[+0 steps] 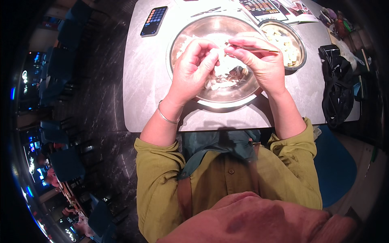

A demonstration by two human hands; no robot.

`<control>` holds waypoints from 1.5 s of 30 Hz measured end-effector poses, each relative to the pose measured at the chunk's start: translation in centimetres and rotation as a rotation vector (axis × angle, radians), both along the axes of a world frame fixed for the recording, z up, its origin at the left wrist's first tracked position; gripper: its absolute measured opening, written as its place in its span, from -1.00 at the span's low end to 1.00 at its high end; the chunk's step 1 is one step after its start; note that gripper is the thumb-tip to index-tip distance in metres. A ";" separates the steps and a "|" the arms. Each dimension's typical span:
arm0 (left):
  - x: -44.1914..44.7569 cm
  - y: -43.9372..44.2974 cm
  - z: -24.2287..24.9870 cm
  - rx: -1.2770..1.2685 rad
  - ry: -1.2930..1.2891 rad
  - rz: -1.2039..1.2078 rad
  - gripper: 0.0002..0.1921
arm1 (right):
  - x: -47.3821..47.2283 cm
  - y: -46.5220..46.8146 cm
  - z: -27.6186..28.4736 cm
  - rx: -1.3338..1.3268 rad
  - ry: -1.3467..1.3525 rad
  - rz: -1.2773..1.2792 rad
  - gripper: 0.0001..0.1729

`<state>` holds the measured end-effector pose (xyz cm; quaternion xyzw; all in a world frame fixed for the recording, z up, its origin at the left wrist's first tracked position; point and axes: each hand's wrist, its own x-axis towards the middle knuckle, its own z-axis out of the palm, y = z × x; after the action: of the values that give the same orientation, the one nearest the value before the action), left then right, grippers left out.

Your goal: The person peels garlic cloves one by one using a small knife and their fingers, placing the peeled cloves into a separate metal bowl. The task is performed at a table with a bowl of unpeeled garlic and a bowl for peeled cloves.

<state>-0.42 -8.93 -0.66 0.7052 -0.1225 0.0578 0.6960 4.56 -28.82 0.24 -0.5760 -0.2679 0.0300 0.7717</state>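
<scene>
Both hands are over a large stainless steel bowl (231, 97), inside its rim in the picture. In the bowl lie white garlic cloves and papery skins (222, 83), partly washed out by glare. My left hand (194, 63) has its thumb and fingertips pinched on a small white piece (216, 54), apparently a garlic clove, mostly hidden by the fingers. My right hand (261, 60) grips a slim metal tool (258, 48), knife-like, lying across the fingers with its tip towards the left hand. A smaller metal bowl (301, 62) of peeled garlic cloves (285, 45) stands just right of the large one.
A phone (154, 21) with a keypad on its screen lies left on the grey table (146, 91). Scissors (206, 12) and printed sheets (264, 9) are behind the bowls. A black bag (335, 88) occupies the right side. Blue chairs (67, 164) and people sit farther left.
</scene>
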 end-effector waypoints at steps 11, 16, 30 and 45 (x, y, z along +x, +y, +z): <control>0.1 -0.3 0.3 -0.095 -0.035 0.032 -0.89 | 0.7 -0.6 -0.1 -0.076 -0.024 0.041 -0.74; 0.1 -0.1 0.3 -0.061 -0.046 0.009 -0.87 | 0.4 -0.8 -0.3 -0.126 0.073 0.072 -0.80; 0.6 0.3 -0.3 -0.153 -0.097 -0.101 -0.84 | 0.8 -0.6 -0.5 0.057 0.232 0.056 -0.76; 0.7 0.7 0.4 -0.441 0.030 -0.099 -0.80 | 0.5 -0.1 -0.7 -0.056 -0.033 -0.139 -0.82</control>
<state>0.24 -8.21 -0.28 0.5301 -0.1311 0.0382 0.8369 5.09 -28.88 -0.51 -0.6150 -0.2390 -0.0255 0.7510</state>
